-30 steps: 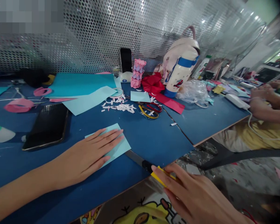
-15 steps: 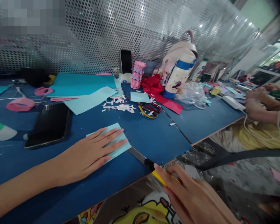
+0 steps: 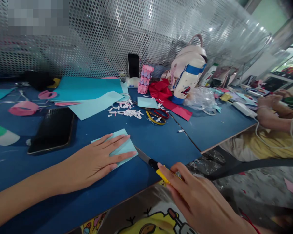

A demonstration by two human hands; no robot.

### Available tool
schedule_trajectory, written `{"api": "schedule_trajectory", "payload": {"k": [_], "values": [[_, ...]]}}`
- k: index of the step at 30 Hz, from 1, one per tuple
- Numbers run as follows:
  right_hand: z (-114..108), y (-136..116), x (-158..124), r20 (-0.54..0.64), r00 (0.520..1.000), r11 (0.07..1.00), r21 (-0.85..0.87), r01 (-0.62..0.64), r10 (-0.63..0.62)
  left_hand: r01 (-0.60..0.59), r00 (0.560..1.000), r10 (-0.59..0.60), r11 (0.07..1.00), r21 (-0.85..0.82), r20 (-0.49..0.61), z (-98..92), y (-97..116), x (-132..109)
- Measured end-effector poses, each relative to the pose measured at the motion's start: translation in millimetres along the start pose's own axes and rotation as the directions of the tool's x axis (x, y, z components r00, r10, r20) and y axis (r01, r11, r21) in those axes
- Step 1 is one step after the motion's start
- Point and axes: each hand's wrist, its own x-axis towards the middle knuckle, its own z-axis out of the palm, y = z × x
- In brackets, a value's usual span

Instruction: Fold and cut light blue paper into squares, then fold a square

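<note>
A light-blue sheet of paper (image 3: pixel 124 149), apparently folded, lies on the blue table (image 3: pixel 100 201). My left hand (image 3: pixel 101 156) rests flat on it with fingers spread, pressing it down. My right hand (image 3: pixel 192 191) is wrapped round the yellow handle of a utility knife (image 3: pixel 144 156). Its blade points up and left, with the tip at the right edge of the paper. I cannot tell whether the blade is inside the fold or just against the edge.
Behind the paper lie white scraps (image 3: pixel 129 112), scissors (image 3: pixel 156 117) and light-blue paper strips (image 3: pixel 95 104). A black phone (image 3: pixel 52 130) is at the left. A white bottle (image 3: pixel 185 84) stands by a backpack (image 3: pixel 190 52). At the right, another person's arms (image 3: pixel 271 113) rest near the table edge.
My right hand and the knife have moved slightly up and left along the paper's right edge. My left hand stays flat on the paper. The view has shifted a little.
</note>
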Motion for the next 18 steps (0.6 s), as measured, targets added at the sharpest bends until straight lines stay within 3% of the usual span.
{"api": "schedule_trajectory", "payload": {"k": [7,12,18], "values": [[-3.4,1.2,10.4,-0.011,1.000,1.000,-0.021,0.018,-0.018,-0.018,1.000,0.018,1.000,0.022,0.012,1.4,-2.1,-0.9],[-1.8,2.6,19.2,-0.014,1.000,0.999,-0.042,0.027,-0.028,-0.124,0.992,0.123,0.992,0.011,0.037,1.6,-15.4,1.1],[1.5,3.1,23.9,0.003,1.000,0.998,-0.067,0.019,-0.019,-0.156,0.986,0.156,0.988,-0.007,0.062,-0.4,-18.7,4.7]]}}
